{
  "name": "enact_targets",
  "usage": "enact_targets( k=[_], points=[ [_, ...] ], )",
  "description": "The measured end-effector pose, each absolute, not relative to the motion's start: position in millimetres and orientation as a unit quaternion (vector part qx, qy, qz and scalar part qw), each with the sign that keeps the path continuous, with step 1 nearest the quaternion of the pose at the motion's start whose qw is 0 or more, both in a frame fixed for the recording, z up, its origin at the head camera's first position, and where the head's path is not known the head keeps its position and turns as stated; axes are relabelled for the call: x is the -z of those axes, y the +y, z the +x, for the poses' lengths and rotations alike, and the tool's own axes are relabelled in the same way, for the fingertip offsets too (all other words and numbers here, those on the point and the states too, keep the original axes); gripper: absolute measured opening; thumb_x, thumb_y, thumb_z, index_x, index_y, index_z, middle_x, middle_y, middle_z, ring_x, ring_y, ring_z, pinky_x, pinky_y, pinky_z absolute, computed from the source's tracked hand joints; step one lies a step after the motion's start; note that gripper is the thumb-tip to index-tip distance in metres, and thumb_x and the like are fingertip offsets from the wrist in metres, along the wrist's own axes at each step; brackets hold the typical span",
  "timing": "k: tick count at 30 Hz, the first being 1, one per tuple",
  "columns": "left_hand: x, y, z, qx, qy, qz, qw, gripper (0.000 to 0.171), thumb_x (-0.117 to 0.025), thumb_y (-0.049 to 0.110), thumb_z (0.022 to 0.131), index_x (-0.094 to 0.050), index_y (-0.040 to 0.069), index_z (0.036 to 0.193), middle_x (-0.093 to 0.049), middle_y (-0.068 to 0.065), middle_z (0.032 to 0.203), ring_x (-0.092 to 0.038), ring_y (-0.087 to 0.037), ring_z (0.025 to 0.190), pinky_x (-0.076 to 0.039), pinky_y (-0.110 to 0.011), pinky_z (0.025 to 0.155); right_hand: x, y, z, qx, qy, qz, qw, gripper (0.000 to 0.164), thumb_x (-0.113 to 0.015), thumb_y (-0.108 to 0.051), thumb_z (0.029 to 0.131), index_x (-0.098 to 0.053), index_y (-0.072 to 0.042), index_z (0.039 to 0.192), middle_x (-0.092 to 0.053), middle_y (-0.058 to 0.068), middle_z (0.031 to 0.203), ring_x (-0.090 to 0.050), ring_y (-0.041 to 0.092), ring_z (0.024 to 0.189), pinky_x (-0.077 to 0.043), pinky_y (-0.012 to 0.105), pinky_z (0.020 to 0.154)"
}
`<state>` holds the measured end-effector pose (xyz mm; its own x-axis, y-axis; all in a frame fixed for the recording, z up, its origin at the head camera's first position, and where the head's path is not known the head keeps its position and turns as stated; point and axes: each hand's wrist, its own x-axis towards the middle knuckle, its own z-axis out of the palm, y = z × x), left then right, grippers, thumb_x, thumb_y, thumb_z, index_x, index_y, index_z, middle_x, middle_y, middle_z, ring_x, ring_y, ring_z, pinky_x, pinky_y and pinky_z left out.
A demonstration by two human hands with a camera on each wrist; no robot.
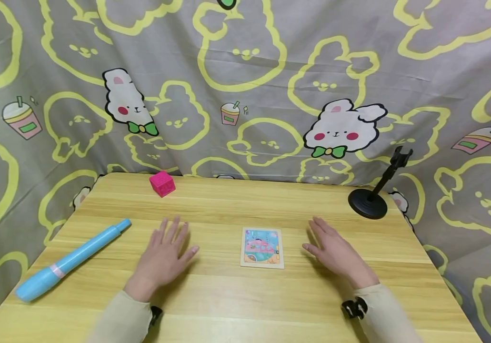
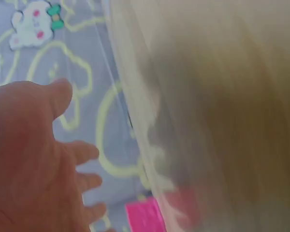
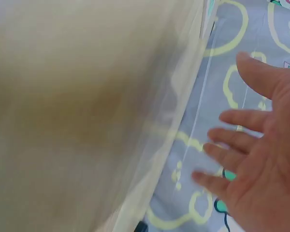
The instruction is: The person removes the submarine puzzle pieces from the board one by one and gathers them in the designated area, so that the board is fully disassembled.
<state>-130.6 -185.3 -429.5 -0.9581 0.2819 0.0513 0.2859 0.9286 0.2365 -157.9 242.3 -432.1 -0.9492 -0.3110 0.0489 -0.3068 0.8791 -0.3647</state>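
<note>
Between the two hands on the wooden table lies a small square picture puzzle (image 1: 262,247) with a pale frame and a pink and blue underwater scene. To its left, my left hand (image 1: 165,257) is held palm down with fingers spread, holding nothing. On the other side my right hand (image 1: 335,250) reaches inward, fingers extended and thumb apart, also with nothing in it. Both wrist views show bare palms, the left hand (image 2: 38,159) and the right hand (image 3: 261,150), with straight fingers.
A light blue tube-shaped thing (image 1: 74,257) with a pink band lies at the left. A pink cube (image 1: 162,184) sits near the back edge. At the back right stands a black stand (image 1: 367,204). A patterned curtain (image 1: 245,85) hangs behind the table (image 1: 228,305).
</note>
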Motion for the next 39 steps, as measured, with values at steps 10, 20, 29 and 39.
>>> enact_targets(
  k=[10,20,29,39],
  points=[
    [431.4,-112.6,-113.3,0.121,-0.933,-0.338,-0.029,0.070,-0.043,0.051,0.101,-0.035,0.004,0.152,-0.019,-0.015,0.160,-0.014,-0.038,0.145,-0.017,-0.051,0.116,426.4,190.6,-187.8,0.256,0.937,-0.237,0.027,0.045,-0.066,-0.017,0.095,-0.056,-0.002,0.137,-0.054,0.014,0.138,-0.048,0.034,0.129,-0.036,0.051,0.107],
    [431.2,-58.7,-101.3,0.086,-0.916,-0.387,-0.070,0.067,-0.049,0.053,0.099,-0.042,0.010,0.150,-0.027,-0.009,0.159,-0.018,-0.031,0.146,-0.023,-0.043,0.116,428.9,146.9,-204.6,0.248,0.924,-0.282,0.073,0.034,-0.065,-0.011,0.095,-0.064,-0.005,0.128,-0.062,0.008,0.128,-0.053,0.026,0.124,-0.039,0.046,0.105],
    [434.5,-38.2,-95.4,0.056,-0.918,-0.379,-0.102,0.074,-0.047,0.059,0.097,-0.037,0.013,0.153,-0.024,-0.006,0.160,-0.017,-0.027,0.147,-0.023,-0.040,0.116,433.0,131.3,-209.7,0.215,0.919,-0.315,0.104,0.033,-0.065,-0.015,0.095,-0.065,-0.005,0.127,-0.056,0.007,0.128,-0.050,0.026,0.123,-0.040,0.044,0.105],
    [436.0,-35.9,-95.8,0.018,-0.920,-0.378,-0.098,0.075,-0.053,0.056,0.095,-0.035,0.012,0.154,-0.025,0.000,0.160,-0.017,-0.026,0.147,-0.025,-0.043,0.115,436.4,125.5,-209.7,0.202,0.919,-0.322,0.105,0.037,-0.065,-0.018,0.096,-0.064,-0.001,0.129,-0.051,0.005,0.122,-0.050,0.020,0.110,-0.044,0.038,0.097]
  ],
)
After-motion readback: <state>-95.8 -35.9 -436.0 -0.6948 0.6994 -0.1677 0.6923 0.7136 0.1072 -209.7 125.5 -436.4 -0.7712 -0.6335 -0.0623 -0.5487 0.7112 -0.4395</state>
